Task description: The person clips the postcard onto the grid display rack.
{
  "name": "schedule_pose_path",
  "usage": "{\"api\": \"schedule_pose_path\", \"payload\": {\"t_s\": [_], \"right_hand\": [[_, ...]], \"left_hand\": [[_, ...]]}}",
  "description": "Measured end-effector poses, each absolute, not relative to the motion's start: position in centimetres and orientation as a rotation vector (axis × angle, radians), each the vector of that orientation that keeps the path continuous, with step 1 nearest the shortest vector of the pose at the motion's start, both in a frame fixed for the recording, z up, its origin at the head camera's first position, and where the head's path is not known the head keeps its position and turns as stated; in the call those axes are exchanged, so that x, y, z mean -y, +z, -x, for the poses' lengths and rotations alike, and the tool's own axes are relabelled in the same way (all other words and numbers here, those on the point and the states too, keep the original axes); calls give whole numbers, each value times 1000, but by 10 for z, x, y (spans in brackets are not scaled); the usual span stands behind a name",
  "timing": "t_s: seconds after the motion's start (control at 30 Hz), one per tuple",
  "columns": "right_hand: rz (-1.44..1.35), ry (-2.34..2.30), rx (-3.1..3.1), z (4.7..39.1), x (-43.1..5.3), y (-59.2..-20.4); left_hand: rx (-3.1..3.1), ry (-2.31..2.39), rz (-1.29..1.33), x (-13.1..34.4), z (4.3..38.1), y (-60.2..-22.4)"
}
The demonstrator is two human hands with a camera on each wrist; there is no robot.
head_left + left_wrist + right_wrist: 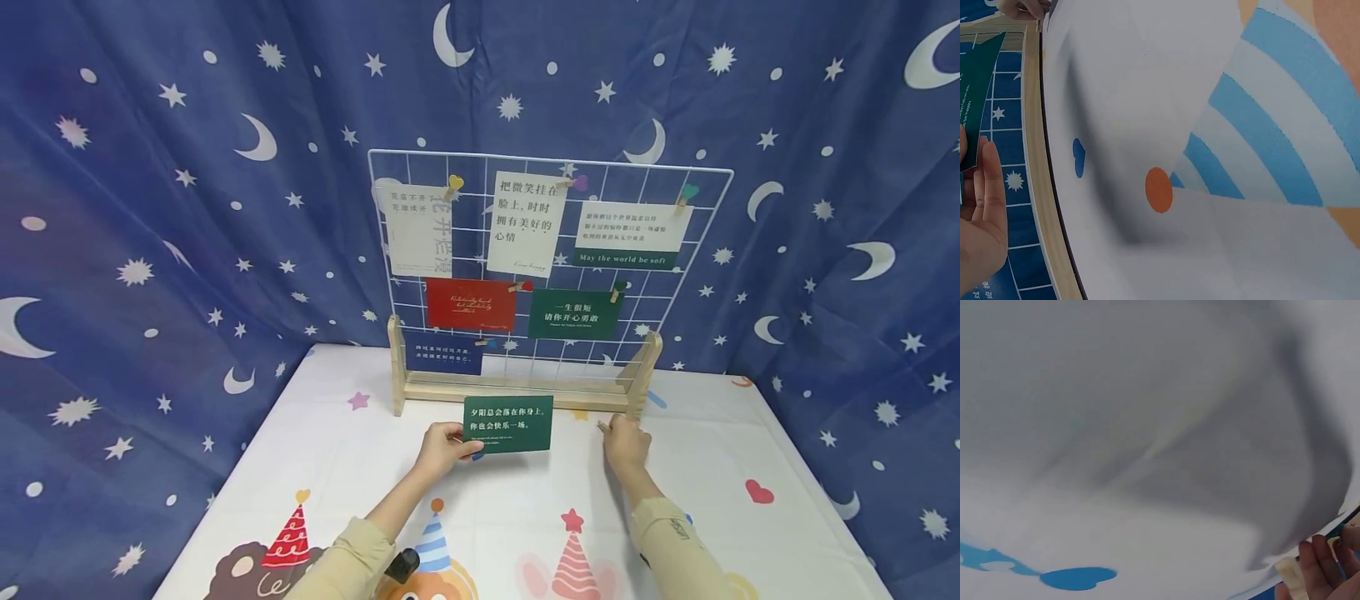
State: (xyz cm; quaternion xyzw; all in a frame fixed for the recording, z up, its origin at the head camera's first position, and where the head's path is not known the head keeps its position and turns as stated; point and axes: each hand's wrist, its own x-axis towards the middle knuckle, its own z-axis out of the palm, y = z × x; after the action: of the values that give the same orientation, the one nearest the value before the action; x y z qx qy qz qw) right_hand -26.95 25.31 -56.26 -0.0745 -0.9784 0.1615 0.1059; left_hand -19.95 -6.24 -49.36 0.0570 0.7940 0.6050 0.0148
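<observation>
My left hand (441, 448) pinches a green card (507, 425) with white lettering by its left edge, thumb in front and fingers behind. The card stands upright above the table, in front of the grid rack. In the left wrist view, the same card (979, 94) shows at the left edge beside my fingers. My right hand (627, 442) is near the rack's right foot and pinches a small wooden clothespin (603, 427), mostly covered by the fingers. In the right wrist view, the curled fingers (1319, 565) appear in the lower right corner beside the wooden foot (1291, 575).
A white wire grid (540, 158) stands in a wooden base (517, 393). Several cards hang on it with heart-topped clips, among them a red card (472, 304) and a dark blue card (444, 356). Behind hangs a starry blue curtain (187, 208); a printed white tablecloth (315, 467) lies below.
</observation>
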Motion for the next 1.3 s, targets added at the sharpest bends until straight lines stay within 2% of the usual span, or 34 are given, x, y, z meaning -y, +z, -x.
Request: {"api": "schedule_pose_path", "payload": {"t_s": [0.17,0.5,0.7,1.0,1.3], "right_hand": [[196,514,2880,268,-261,-561],[216,661,2832,265,-263,-552],[264,756,2761,264,-266,-555],[144,855,2772,259,-269,-558],[184,938,2757,256,-267,-560]], "left_hand": [[-2472,1882,-166,60,197,-488],[-2455,1865,-166,61,221,-530],[-2444,1861,-160,59,221,-528],[-2431,1882,-200,55,224,-532],[-2382,1896,-196,50,225,-529]]}}
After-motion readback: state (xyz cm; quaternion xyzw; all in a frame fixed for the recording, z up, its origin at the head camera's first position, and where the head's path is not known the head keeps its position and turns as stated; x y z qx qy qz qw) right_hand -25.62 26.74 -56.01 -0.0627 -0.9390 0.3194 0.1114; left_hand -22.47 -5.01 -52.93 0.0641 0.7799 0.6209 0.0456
